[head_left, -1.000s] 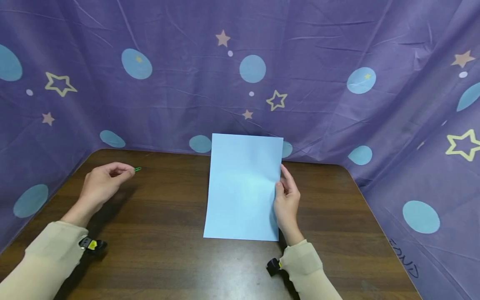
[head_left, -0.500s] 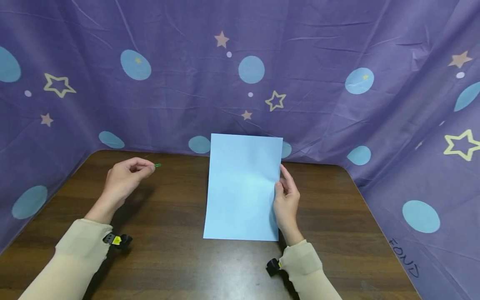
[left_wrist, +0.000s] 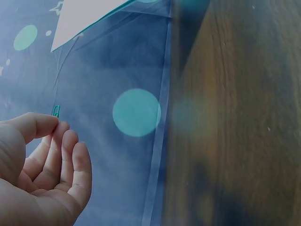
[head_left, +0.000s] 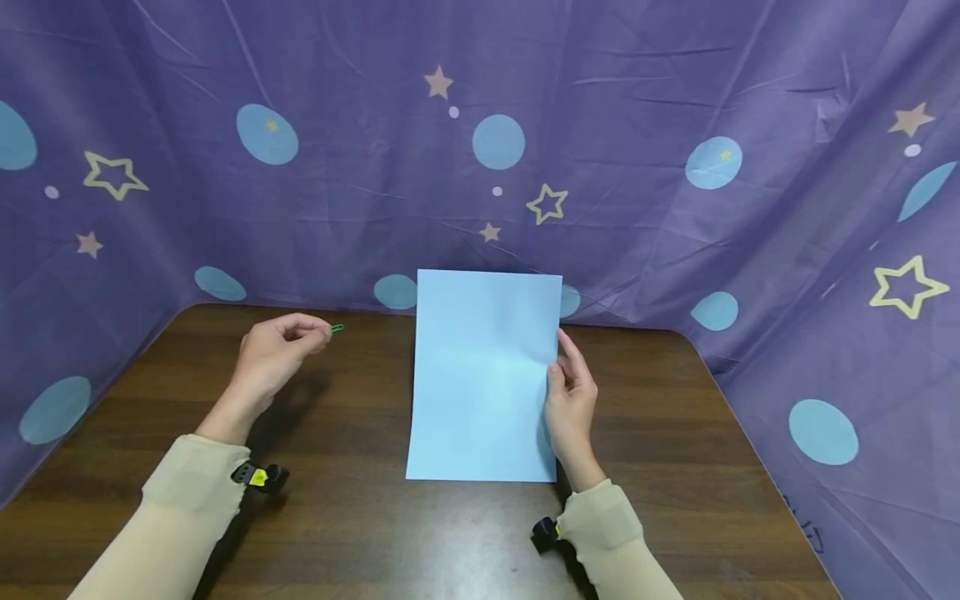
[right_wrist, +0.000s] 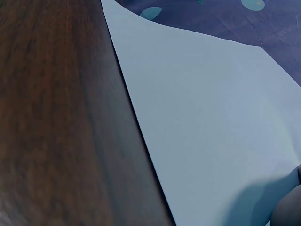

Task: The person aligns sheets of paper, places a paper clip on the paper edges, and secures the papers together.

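Note:
Between thumb and forefinger, my left hand (head_left: 277, 354) pinches a small green paper clip (head_left: 337, 327), its looped end sticking out past the fingertips. The left wrist view shows the same paper clip (left_wrist: 56, 111) upright above the thumb tip. My right hand (head_left: 573, 408) grips the right edge of a light blue sheet of paper (head_left: 483, 375), thumb in front and the other fingers partly behind it. The sheet stands raised, facing me, with its top edge overlapping the curtain. In the right wrist view the sheet (right_wrist: 197, 117) bends slightly, and only a bit of the thumb shows at the corner.
A brown wooden table (head_left: 337, 533) lies under both hands. Behind it and along its sides hangs a purple curtain (head_left: 360, 125) printed with stars and blue dots. Black wrist cameras (head_left: 258, 477) sit at both cream sleeves (head_left: 187, 500).
My left hand has moved right with the paper clip, coming nearer the sheet. The right hand and the sheet have stayed nearly still.

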`<state>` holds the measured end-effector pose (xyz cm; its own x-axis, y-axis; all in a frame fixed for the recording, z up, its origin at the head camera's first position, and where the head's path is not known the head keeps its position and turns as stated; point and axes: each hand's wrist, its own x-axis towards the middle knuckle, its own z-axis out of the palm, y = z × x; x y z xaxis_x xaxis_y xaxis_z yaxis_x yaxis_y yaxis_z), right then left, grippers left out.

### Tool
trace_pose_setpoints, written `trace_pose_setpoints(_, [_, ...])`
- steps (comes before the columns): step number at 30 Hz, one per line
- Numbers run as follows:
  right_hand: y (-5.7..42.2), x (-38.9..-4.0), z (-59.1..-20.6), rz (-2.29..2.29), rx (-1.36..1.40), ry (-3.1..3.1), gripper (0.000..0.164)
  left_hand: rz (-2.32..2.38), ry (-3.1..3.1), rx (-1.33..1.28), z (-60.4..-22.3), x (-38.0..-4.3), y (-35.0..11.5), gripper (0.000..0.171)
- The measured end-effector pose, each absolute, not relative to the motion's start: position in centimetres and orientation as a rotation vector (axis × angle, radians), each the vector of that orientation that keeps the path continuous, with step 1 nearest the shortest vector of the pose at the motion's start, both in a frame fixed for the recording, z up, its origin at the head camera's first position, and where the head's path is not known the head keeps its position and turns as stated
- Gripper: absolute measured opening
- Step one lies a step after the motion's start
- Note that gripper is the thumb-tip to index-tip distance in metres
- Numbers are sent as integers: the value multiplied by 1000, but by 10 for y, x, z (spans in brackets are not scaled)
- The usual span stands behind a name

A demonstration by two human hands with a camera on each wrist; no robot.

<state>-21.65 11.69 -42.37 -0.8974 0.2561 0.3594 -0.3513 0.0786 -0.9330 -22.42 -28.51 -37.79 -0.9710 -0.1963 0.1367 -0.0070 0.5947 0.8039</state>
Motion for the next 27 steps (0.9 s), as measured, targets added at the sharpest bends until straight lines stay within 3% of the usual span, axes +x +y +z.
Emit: trace_pose_setpoints(27, [114, -218, -426, 1865, 105, -1906, 55, -1331, -2663, 30, -367, -242, -246, 23])
